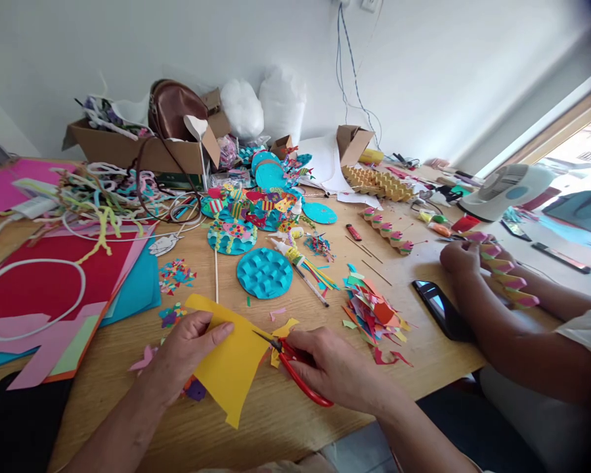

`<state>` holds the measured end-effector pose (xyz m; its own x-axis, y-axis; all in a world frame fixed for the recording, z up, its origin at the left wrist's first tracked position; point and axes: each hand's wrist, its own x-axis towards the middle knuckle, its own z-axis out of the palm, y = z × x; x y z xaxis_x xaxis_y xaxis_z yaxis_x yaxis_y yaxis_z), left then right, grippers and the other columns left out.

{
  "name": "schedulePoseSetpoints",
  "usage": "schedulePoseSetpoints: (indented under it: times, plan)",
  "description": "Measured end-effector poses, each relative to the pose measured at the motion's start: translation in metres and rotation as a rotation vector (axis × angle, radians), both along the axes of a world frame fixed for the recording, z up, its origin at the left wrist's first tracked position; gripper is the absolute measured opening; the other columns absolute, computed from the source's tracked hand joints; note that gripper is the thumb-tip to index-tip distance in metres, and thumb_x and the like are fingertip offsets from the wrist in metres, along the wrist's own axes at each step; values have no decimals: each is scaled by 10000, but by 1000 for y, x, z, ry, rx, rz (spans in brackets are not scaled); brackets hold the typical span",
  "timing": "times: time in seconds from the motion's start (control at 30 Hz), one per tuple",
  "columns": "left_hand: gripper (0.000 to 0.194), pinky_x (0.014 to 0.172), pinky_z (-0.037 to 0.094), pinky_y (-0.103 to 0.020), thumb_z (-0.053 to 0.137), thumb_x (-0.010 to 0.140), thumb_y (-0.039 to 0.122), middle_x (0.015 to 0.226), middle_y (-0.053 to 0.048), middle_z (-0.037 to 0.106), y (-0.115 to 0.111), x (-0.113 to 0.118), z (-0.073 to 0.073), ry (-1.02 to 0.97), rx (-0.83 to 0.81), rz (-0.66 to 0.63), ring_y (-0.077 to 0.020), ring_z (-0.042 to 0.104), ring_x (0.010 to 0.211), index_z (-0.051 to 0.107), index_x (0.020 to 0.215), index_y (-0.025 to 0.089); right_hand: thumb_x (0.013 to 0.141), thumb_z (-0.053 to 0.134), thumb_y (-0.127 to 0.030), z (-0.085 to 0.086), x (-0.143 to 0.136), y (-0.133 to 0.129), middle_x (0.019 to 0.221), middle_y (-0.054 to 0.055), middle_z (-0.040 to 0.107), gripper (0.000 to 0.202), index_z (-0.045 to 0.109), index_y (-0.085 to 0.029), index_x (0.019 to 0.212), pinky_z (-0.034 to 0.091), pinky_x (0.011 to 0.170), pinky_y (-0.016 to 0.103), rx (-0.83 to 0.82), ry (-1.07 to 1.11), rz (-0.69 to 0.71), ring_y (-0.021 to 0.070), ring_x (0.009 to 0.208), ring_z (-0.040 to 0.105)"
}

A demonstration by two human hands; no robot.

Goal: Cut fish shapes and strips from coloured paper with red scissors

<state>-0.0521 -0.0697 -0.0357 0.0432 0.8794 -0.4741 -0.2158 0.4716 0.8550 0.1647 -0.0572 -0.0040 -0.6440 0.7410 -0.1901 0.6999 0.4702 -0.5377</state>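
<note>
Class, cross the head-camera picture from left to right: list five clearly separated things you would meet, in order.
Large red paper sheet → the camera wearer's bare left hand → red-handled scissors → loose pile of multicoloured paper scraps → black rectangular smartphone.

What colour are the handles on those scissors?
Red; the scissors' handles show best in the head view, in the right hand.

"What does the wooden table [270,415] carry?"
"Coloured sheets [29,276] at the left, a turquoise disc [264,272] mid-table, then a heap of paper scraps [373,309] and a black phone [453,322]."
"And far right?"
"A white appliance [497,187], its kind hard to tell."
</note>
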Motion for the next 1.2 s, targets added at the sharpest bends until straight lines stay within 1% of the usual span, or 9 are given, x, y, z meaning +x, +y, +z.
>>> schedulePoseSetpoints:
  times: [0.17,0.37,0.57,0.67,0.83,1.07,1.2]
  plan:
    - [231,471,486,-229,738,555,355,553,5,678,-2,3,-3,-12,-23,-30,-168,636,509,630,633,167,826,450,-236,2,-3,1,586,-42,465,184,423,-176,654,219,488,189,-5,15,15,61,524,376]
    - [252,490,493,-230,751,530,361,550,16,672,-2,2,-6,-24,-40,-12,-162,634,516,635,645,169,836,447,-238,0,-3,1,557,-52,437,209,414,-173,640,208,480,190,-30,34,9,54,503,352]
    - [247,470,480,-216,752,521,359,540,22,673,-2,3,-5,-14,-42,3,-151,626,499,627,625,173,840,444,-235,-2,-1,1,549,-54,426,215,426,-171,636,208,472,188,-52,58,8,53,491,339]
    - [246,460,469,-201,756,512,354,550,22,682,-3,4,-4,-7,-47,4,-139,621,489,622,609,171,832,449,-234,-4,-2,1,565,-45,450,201,435,-170,641,219,479,188,-39,50,5,59,507,359]
    - [250,409,418,-177,749,512,360,504,19,669,-3,7,-2,13,-58,-36,-118,591,440,603,568,165,830,445,-233,-5,-5,1,597,-30,481,196,449,-168,645,246,499,186,-35,59,19,70,537,385]
    - [232,388,379,-162,740,528,346,465,28,647,-3,7,-1,17,-49,-50,-104,569,418,597,557,166,827,452,-221,-6,-6,3,582,-35,463,199,459,-163,637,245,498,186,-28,66,25,71,535,373]
    - [231,385,378,-167,726,549,354,466,22,648,-4,7,-1,19,-54,-64,-111,570,417,589,565,168,838,443,-228,-6,-6,3,569,-41,441,221,465,-160,629,231,482,187,-41,74,21,66,519,356]
